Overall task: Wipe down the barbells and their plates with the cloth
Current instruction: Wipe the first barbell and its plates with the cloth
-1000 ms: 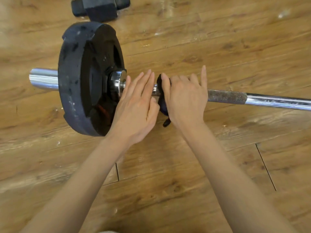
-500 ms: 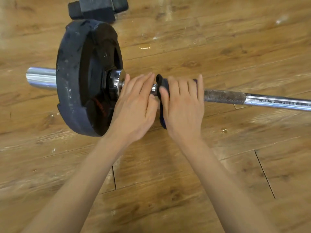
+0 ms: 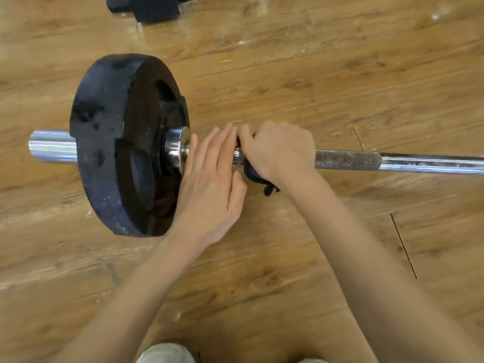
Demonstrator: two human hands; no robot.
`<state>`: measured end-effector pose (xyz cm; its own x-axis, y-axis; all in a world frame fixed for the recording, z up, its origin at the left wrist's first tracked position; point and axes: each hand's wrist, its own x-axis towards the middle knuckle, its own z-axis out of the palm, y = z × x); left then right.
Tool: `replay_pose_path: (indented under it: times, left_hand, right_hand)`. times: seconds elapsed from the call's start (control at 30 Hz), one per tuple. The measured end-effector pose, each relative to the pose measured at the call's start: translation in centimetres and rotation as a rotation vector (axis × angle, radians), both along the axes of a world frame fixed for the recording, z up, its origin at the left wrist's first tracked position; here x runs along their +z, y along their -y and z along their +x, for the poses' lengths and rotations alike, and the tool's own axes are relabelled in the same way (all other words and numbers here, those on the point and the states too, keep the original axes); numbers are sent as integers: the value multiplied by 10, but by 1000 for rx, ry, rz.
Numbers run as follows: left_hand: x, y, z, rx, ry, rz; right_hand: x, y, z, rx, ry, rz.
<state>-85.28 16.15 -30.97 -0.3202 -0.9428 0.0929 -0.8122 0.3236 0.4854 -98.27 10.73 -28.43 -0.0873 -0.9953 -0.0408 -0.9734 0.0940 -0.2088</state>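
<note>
A steel barbell lies across the wooden floor from left to right. A black weight plate stands on its left sleeve, against a chrome collar. My right hand is curled over the bar just right of the collar and grips a dark blue cloth wrapped round the bar; only a bit of cloth shows below the hand. My left hand lies with straight fingers on the bar between the collar and my right hand.
A black dumbbell lies at the top edge, behind the plate. The bar's rough knurled section starts right beside my right hand. Plank floor surrounds the bar. My knees show at the bottom edge.
My right hand's fingers have curled down from flat to gripping the cloth round the bar. My left hand stays flat near the collar. The camera view has shifted down and right.
</note>
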Motion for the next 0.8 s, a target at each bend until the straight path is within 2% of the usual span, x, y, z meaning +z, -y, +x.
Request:
replay_pose_path:
  times: [0.03,0.07,0.1,0.2,0.33,0.43,0.5,0.6,0.67,0.8]
  left_hand:
    - [0,-4,0,3,4,2]
    - [1,-7,2,1,10,4]
    - [1,-11,3,-3,15,9]
    - [3,-20,5,-11,14,10]
    - [3,-33,5,3,14,15]
    - [3,-41,0,25,-16,21]
    - [3,-41,1,29,-13,8]
    - [4,-45,1,30,3,4]
    - [4,-50,-1,34,7,7]
    - [3,-56,-7,23,35,-11]
  right_hand:
    - [0,4,-2,9,19,104]
    - [-3,1,-3,40,30,88]
    - [-8,-9,-3,97,-9,-8]
    - [-29,-58,-21,44,-68,-373]
    - [-32,-79,-21,-105,-52,-391]
    - [-38,-81,2,52,-100,-416]
    - [-41,-81,-18,101,-143,-488]
    - [-41,-95,-49,-66,-180,-514]
    - [-39,-102,-35,-102,-145,-480]
    - [-43,-106,-38,77,-155,-520]
